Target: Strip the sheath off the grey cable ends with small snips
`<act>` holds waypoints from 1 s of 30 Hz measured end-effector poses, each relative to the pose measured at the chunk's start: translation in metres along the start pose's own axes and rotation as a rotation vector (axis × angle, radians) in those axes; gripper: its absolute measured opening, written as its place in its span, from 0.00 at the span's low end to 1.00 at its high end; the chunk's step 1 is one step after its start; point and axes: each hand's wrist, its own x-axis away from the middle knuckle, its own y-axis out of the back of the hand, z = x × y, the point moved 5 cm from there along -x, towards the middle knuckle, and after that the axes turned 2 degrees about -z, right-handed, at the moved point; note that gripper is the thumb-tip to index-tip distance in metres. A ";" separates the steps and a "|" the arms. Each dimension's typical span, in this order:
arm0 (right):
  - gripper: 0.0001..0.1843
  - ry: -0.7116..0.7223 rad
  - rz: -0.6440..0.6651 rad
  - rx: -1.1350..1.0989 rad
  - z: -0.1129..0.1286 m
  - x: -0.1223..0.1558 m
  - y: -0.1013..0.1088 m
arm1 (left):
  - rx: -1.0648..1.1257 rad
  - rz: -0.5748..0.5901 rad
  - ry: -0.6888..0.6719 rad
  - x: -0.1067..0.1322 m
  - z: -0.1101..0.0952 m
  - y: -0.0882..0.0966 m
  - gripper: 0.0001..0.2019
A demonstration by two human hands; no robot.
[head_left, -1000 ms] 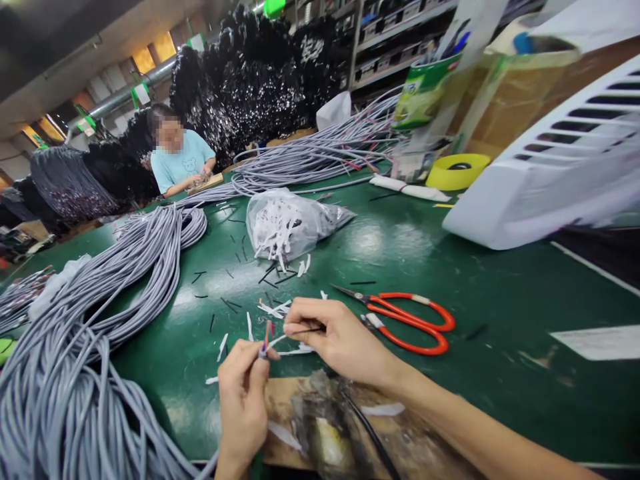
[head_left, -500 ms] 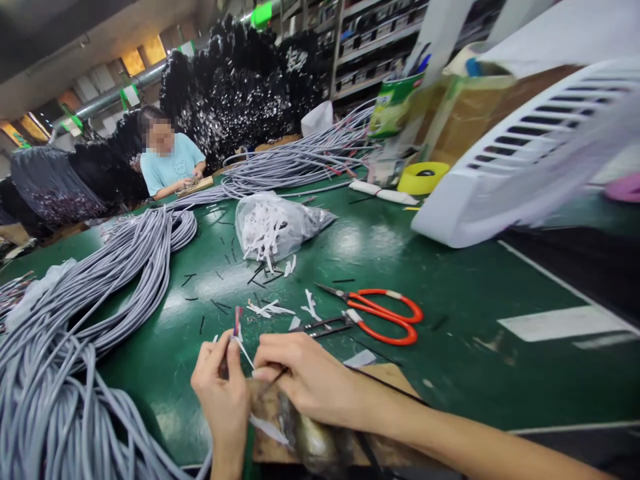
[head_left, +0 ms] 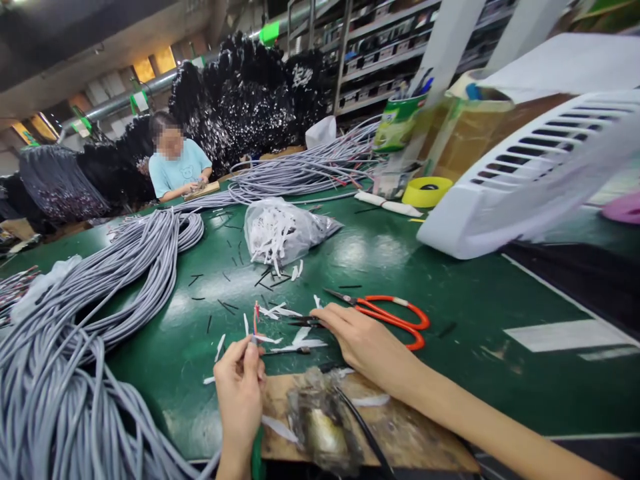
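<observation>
My left hand (head_left: 241,377) pinches the end of a grey cable (head_left: 253,339) between thumb and fingers. Thin reddish wires (head_left: 257,319) stick up from that end, with white strips close by. To the right, my right hand (head_left: 357,333) has its fingers closed on a dark, slender, pointed tool (head_left: 303,322) that points left; its exact kind is unclear. Orange-handled scissors (head_left: 395,310) lie just beyond the right hand. Below the hands is a wooden board (head_left: 420,440) with a plastic-wrapped, yellowish metallic object (head_left: 323,427) and a black cord (head_left: 367,430) on it.
Thick bundles of grey cable (head_left: 135,267) cover the green table's left side. A clear bag of white scraps (head_left: 280,233) sits ahead, among black and white offcuts. At right are a white vented housing (head_left: 515,180) and a yellow tape roll (head_left: 427,192). Another person (head_left: 180,167) works across the table.
My right hand has moved away from the left hand, up and right, onto the dark tool. The board and wrapped object are more exposed. My left hand still grips the cable end.
</observation>
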 end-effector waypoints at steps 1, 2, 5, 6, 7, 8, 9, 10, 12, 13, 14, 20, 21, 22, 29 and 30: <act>0.21 0.001 -0.041 -0.023 0.007 -0.002 0.002 | 0.047 0.004 0.036 0.000 0.000 -0.001 0.23; 0.19 0.009 -0.074 -0.039 0.016 -0.005 0.005 | 0.083 0.006 0.065 0.000 -0.001 -0.002 0.24; 0.17 0.078 -0.125 -0.002 0.046 -0.017 0.013 | 0.155 0.008 0.126 -0.001 -0.004 -0.005 0.25; 0.18 0.102 -0.134 0.030 0.054 -0.020 0.015 | 0.171 0.011 0.144 -0.001 -0.005 -0.006 0.25; 0.20 0.125 -0.143 0.061 0.060 -0.024 0.017 | 0.186 0.018 0.163 -0.001 -0.006 -0.006 0.24; 0.21 0.144 -0.153 0.083 0.065 -0.026 0.018 | 0.198 0.026 0.180 -0.001 -0.006 -0.007 0.24; 0.22 0.155 -0.162 0.094 0.068 -0.028 0.019 | 0.208 0.033 0.193 -0.001 -0.005 -0.007 0.24; 0.23 0.165 -0.168 0.093 0.070 -0.030 0.019 | 0.213 0.039 0.202 -0.001 -0.005 -0.007 0.24; 0.25 0.174 -0.173 0.062 0.070 -0.031 0.019 | 0.215 0.045 0.202 -0.001 -0.005 -0.006 0.24; 0.25 0.166 -0.168 0.023 0.069 -0.031 0.019 | 0.210 0.044 0.193 -0.001 -0.005 -0.005 0.24; 0.24 0.140 -0.151 -0.035 0.067 -0.032 0.018 | 0.198 0.042 0.176 -0.001 -0.005 -0.004 0.24; 0.13 -0.185 0.021 -0.546 0.050 -0.044 0.009 | 0.029 -0.061 -0.037 0.001 -0.012 0.002 0.16; 0.13 -0.181 0.028 -0.602 0.051 -0.047 0.009 | -0.001 -0.078 -0.071 0.001 -0.013 0.003 0.14; 0.12 -0.161 0.025 -0.641 0.053 -0.049 0.009 | -0.034 -0.086 -0.103 0.002 -0.014 0.004 0.12; 0.11 0.006 -0.148 -0.533 0.067 -0.047 0.011 | -0.203 -0.082 -0.195 0.005 -0.010 0.005 0.06; 0.10 0.025 -0.183 -0.501 0.068 -0.046 0.011 | -0.177 -0.075 -0.174 0.005 -0.009 0.004 0.07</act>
